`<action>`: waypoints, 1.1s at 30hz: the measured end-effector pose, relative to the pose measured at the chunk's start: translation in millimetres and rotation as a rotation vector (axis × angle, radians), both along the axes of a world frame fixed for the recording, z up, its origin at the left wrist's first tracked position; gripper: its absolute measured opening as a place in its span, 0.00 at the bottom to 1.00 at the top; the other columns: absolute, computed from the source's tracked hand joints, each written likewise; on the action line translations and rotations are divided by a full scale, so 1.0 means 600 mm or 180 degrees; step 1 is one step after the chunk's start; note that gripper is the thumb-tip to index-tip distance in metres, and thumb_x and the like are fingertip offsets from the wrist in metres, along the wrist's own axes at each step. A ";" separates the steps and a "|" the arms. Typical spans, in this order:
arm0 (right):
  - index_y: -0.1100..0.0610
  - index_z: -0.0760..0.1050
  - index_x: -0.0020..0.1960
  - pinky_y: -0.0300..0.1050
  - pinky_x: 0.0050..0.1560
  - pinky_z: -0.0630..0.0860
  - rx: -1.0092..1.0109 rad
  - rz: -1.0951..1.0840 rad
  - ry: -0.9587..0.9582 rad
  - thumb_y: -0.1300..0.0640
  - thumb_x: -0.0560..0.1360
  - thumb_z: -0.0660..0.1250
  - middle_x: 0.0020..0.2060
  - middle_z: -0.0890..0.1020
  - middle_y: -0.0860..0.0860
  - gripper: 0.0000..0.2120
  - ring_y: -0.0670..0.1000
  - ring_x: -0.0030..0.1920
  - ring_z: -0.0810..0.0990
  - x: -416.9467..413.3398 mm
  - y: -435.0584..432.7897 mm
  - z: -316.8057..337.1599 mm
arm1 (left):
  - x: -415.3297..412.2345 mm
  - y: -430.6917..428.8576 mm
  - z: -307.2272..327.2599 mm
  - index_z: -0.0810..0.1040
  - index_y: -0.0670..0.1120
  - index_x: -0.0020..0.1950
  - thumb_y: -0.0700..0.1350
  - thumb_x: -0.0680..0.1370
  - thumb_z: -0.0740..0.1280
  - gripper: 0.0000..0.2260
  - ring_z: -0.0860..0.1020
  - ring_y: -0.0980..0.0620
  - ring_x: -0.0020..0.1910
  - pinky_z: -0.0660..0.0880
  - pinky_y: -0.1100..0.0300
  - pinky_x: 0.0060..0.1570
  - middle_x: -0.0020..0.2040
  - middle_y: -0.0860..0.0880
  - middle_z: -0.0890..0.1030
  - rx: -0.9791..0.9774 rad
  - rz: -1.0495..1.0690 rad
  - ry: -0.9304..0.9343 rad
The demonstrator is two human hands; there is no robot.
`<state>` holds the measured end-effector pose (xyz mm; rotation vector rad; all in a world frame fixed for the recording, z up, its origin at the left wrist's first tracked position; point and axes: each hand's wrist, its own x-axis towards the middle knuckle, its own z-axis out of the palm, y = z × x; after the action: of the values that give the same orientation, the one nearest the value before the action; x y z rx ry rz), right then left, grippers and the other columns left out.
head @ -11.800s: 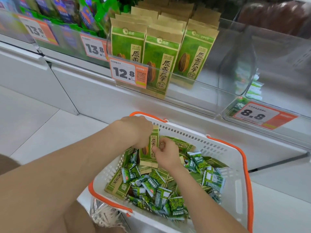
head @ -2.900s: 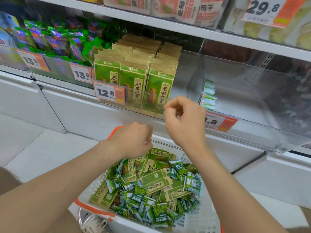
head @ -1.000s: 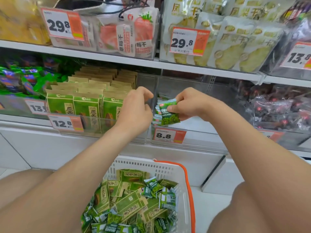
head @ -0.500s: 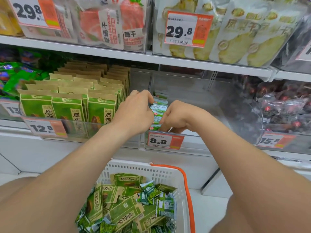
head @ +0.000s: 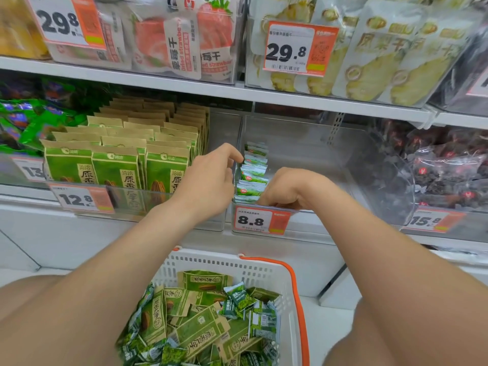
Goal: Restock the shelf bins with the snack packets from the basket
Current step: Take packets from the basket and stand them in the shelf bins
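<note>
We identify the shelf bin (head: pixel 303 143) at centre right as clear, glossy plastic. The small packets (head: pixel 253 175) inside it are glossy printed film. The pouches (head: pixel 118 165) at centre left show matt kraft paper with a green printed face. The basket (head: pixel 224 262) at bottom centre is matt white perforated plastic with a smooth orange rim. The shelf (head: pixel 158 80) looks smooth and white-painted.

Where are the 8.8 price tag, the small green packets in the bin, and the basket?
8.8 price tag (head: pixel 250 221): head view, on the printed digits.
small green packets in the bin (head: pixel 254 172): head view, on a middle packet of the row.
basket (head: pixel 211 265): head view, on its white slotted back wall.
</note>
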<state>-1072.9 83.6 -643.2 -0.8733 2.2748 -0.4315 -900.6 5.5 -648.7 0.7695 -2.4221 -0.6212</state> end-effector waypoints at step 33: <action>0.58 0.75 0.54 0.45 0.36 0.73 0.1625 0.2727 0.1540 0.60 0.81 0.62 0.41 0.75 0.51 0.05 0.51 0.37 0.74 0.130 0.119 -0.147 | 0.007 0.088 -0.384 0.76 0.42 0.65 0.41 0.82 0.65 0.12 0.80 0.47 0.51 0.79 0.54 0.45 0.65 0.45 0.75 -0.0036 -0.1434 -0.3657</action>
<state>-994.6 155.0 -731.7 -1.6408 1.9791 0.7723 -896.2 58.4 -879.2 0.6582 -3.7135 -0.3359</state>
